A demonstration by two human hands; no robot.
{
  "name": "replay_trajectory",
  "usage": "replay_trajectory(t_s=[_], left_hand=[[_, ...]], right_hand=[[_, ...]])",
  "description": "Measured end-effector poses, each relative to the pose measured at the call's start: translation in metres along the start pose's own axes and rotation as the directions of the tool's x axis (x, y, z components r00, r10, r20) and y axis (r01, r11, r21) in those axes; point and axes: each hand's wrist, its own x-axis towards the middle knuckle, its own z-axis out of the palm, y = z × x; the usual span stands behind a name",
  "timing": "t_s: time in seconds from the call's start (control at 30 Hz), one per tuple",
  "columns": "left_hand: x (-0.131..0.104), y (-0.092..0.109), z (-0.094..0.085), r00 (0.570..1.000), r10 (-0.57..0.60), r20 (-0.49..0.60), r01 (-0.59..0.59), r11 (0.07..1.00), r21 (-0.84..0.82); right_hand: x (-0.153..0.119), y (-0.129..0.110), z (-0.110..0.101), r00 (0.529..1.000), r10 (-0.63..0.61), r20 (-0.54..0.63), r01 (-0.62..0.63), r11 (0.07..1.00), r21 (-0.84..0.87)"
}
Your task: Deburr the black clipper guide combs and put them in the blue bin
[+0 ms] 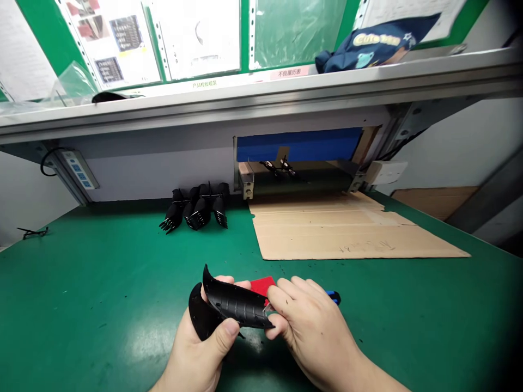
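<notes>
Left fingers (229,326): clamped on curved black pieces (237,306), lower centre of the frame; a loose grip could drop one.
Right fingers (281,298): closed round a blue-ended tool (334,297), by one piece's end; slipping could nick skin.

Green tabletop (102,272) below a metal-edged shelf (204,106)
</notes>
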Motion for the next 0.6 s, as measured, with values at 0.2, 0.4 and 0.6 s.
replay_trajectory(t_s=[0.2,0.4,0.6], left_hand=[[0.0004,-0.0028,-0.0014,1.000,0.014,-0.008,-0.013,1.000,0.028],[0.0003,-0.0012,0.0010,1.000,0.008,-0.015,-0.007,1.000,0.018],[-0.0009,0.0031,0.0080,0.996,-0.082,-0.045,0.074,0.985,-0.158]], right_hand=[[0.0001,0.0027,0.0018,0.999,-0.008,0.038,0.007,0.999,0.037],[-0.0006,0.0035,-0.0011,0.995,-0.011,0.095,-0.003,0.990,0.140],[0.0026,-0.0061,-0.0038,0.989,0.088,0.117,-0.133,0.871,0.473]])
